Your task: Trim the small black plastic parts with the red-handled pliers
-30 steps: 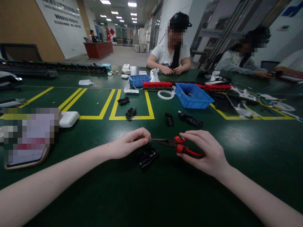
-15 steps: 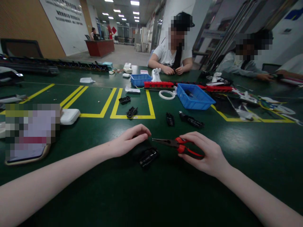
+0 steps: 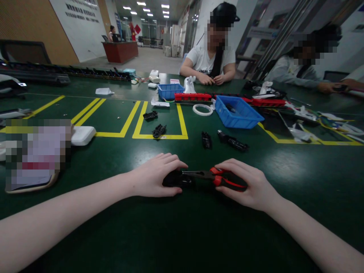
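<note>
In the head view, my right hand is closed around the red-and-black handles of long-nose pliers. Their jaws point left and reach the top of a glossy black plastic part on the green table. From the left, my left hand grips that part, fingers along its far side and thumb along its near side. My palm hides the part's left end. Whether the jaw tips pinch anything is too dark to tell.
Beyond my hands lie more black parts, two of them by a yellow-taped square. Farther back are a blue bin, a white tape ring and red strips. A phone lies left. Co-workers sit across the table.
My left hand has come down around the black part, which now sits higher in view between fingers and thumb. The pliers' tips have met the part, and their handles look slightly closer together.
</note>
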Motion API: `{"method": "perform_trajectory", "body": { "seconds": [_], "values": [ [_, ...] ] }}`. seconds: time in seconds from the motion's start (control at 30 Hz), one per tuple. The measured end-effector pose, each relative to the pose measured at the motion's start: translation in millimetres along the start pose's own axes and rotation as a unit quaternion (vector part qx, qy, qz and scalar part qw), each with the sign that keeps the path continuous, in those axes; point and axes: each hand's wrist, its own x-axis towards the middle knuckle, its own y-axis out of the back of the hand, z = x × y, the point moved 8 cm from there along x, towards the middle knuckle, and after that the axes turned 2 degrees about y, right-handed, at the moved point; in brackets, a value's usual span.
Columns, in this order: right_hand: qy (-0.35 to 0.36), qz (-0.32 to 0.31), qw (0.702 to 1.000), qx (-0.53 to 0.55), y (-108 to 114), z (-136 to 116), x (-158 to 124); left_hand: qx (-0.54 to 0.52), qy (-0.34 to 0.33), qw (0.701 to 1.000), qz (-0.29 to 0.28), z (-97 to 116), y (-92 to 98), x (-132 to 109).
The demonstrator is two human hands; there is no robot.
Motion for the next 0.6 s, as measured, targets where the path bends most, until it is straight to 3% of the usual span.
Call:
{"method": "perform_trajectory", "body": {
  "seconds": [0.6],
  "values": [
    [-0.014, -0.016, 1.0, -0.012, -5.8, 8.5, -0.4, -0.085, -0.007, 0.996, 0.023, -14.1, -0.6, 2.5]
  ]
}}
